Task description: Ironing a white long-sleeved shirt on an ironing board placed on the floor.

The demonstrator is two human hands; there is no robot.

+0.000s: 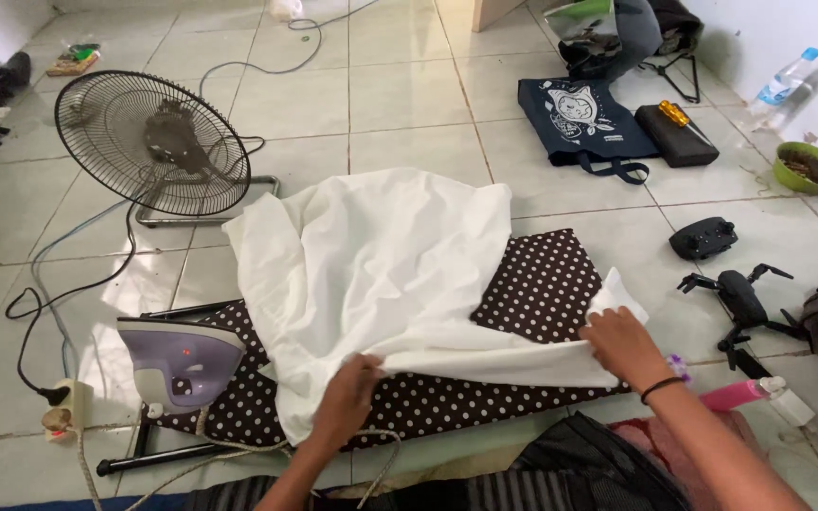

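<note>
While both hands work the near hem, the white cloth [381, 265] lies spread over the low polka-dot ironing board [542, 284]. The left hand [347, 397] is curled shut, pinching the cloth's front edge; the right hand [622, 345] presses down with fingers closed on the cloth's right corner. Over by the wall, a green bowl [811, 167] holds something dark, too small to tell. A clear plastic bottle [788, 85] leans just beyond it. On the board's left end a purple iron [180, 361] stands upright, its cord running to a socket strip [63, 402]. Behind it sits a floor fan [151, 142]. To the right lie a navy tote bag [584, 118], a small black drone [740, 298] and a pink spray bottle [755, 393].
</note>
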